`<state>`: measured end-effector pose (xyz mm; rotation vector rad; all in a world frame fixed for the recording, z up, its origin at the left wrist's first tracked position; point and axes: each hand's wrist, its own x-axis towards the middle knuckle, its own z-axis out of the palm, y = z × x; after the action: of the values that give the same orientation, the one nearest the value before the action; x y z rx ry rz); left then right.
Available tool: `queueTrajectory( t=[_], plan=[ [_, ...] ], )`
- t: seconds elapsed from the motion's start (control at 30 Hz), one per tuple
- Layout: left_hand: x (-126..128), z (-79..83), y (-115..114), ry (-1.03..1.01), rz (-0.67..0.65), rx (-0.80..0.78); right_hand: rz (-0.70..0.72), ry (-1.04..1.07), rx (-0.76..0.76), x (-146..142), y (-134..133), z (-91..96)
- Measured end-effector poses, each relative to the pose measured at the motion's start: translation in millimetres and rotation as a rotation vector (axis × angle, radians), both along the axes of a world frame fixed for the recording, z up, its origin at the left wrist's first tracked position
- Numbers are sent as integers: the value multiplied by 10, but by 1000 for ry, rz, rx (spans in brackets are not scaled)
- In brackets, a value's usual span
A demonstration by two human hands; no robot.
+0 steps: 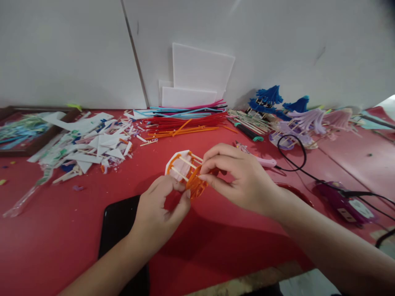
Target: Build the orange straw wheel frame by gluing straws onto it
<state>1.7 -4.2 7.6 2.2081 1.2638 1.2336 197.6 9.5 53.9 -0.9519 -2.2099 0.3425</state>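
I hold a small orange and white lantern-like frame (187,172) made of thin sticks and rings, lifted a little above the red table (61,230). My left hand (160,209) pinches its lower edge from below, fingers closed. From the right, my right hand (240,179) grips the orange ring end with fingers curled around it.
A black phone-like slab (119,230) lies under my left forearm. White and coloured scraps (89,146) litter the left. Red, orange and blue strips (185,121) and white sheets (197,78) sit at the back. Tasselled pieces (296,119), a pink tool (262,160), black cable (296,160) and a power strip (345,201) are at right.
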Motion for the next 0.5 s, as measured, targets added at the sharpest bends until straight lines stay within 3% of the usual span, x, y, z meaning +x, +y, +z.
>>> queueTrajectory(
  t=[0.5],
  plan=[
    [-26,-2,-7,10,-79,20,-24,-119,-10,-8,72,33]
  ],
)
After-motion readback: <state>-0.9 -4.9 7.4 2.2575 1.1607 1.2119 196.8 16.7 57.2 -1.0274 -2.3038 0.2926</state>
